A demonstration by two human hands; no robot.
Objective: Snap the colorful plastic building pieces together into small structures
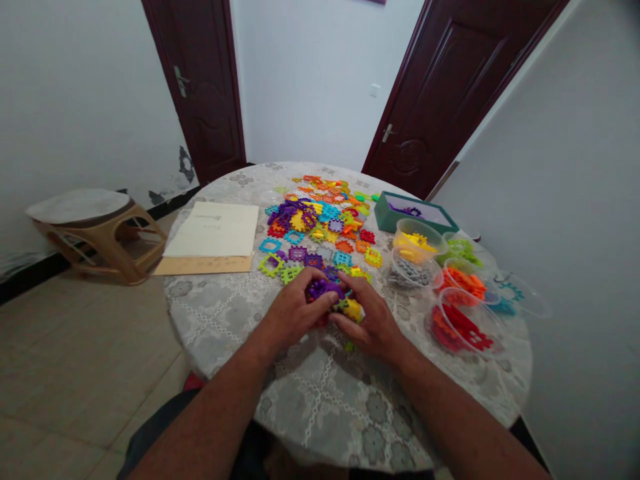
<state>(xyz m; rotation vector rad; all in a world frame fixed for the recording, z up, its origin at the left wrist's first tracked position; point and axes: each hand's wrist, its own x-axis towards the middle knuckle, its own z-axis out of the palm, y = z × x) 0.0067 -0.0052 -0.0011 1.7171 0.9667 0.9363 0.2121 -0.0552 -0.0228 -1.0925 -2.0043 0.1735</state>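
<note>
Near the front of the pile, my left hand [299, 308] is closed around some purple plastic building pieces [325, 289], its thumb lying over them. Opposite it, my right hand [369, 319] curls its fingers about a yellow building piece [353, 309]. The two hands almost meet, and the pieces between them are partly hidden. Just beyond lies a mixed heap of notched interlocking pieces [315, 220] in purple, orange, yellow, blue, red and green. Some flat square ones, such as a lime-green piece [271, 265], lie nearest my left hand.
Clear tubs hold sorted pieces at the right: a yellow tub [440, 239], a grey tub [435, 275] and a red tub [493, 313] among several. Behind them stands a green box [384, 215] with purple pieces. Paper sheets [213, 230] lie at left; a stool [107, 230] stands beyond the table.
</note>
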